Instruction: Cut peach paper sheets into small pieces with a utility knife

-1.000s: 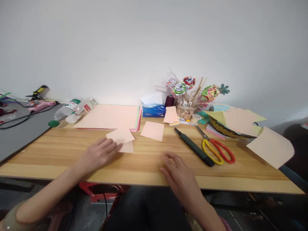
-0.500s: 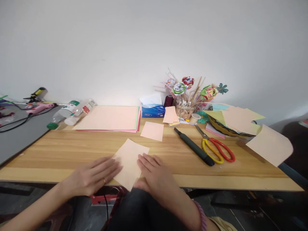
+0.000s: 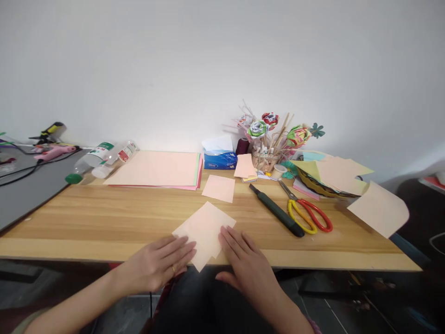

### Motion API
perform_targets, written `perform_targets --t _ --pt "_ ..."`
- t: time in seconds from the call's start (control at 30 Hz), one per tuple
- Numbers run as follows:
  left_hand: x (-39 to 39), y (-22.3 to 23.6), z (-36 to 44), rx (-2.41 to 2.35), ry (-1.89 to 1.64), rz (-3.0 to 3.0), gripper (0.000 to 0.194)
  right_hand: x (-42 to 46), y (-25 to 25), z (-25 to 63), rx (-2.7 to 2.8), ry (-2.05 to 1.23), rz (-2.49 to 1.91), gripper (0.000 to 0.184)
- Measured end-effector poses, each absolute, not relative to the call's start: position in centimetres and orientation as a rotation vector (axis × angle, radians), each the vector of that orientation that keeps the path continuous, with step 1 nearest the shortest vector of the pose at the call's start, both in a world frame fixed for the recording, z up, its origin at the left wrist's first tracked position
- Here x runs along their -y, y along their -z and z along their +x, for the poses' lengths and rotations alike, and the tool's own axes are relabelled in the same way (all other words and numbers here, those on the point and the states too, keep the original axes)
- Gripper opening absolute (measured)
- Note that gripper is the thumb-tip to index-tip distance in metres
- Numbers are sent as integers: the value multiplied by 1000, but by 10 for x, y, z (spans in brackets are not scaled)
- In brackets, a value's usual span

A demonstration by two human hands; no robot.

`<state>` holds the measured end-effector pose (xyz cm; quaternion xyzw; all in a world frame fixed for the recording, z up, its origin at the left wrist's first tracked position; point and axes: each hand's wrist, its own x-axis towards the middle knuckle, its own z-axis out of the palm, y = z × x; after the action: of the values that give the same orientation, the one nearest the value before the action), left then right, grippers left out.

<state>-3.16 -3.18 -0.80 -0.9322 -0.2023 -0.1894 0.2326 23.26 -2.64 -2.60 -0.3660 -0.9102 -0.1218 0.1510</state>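
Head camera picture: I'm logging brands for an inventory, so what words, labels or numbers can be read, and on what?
Nothing reads clearly.
Blue tissue box: an oval logo, too blurred to read.
Lying bottles: green and red labels, print too small to read.
Paper sheets, knife, scissors: no text visible.

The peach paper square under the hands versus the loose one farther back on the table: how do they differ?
The near peach square lies turned like a diamond, overhanging the table edge; the far peach square lies flatter-on, fully on the wood. The left hand and right hand touch the near one; the far one lies untouched. Both look the same peach colour.
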Motion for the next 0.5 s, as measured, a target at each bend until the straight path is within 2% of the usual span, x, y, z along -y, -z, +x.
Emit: perform_targets --t 0.17,0.23,0.43,0.5 --pt "39 32 -35 644 681 -2595 27 32 26 238 2549 392 -1032 52" --pt "42 36 -36 658 717 -2612 28 33 28 243 2519 421 -1057 49" --pt "42 40 -37 650 736 -2574 32 30 33 273 2399 582 -1227 67" --pt "37 40 -46 686 760 -2517 33 31 35 283 2384 606 -1245 67"
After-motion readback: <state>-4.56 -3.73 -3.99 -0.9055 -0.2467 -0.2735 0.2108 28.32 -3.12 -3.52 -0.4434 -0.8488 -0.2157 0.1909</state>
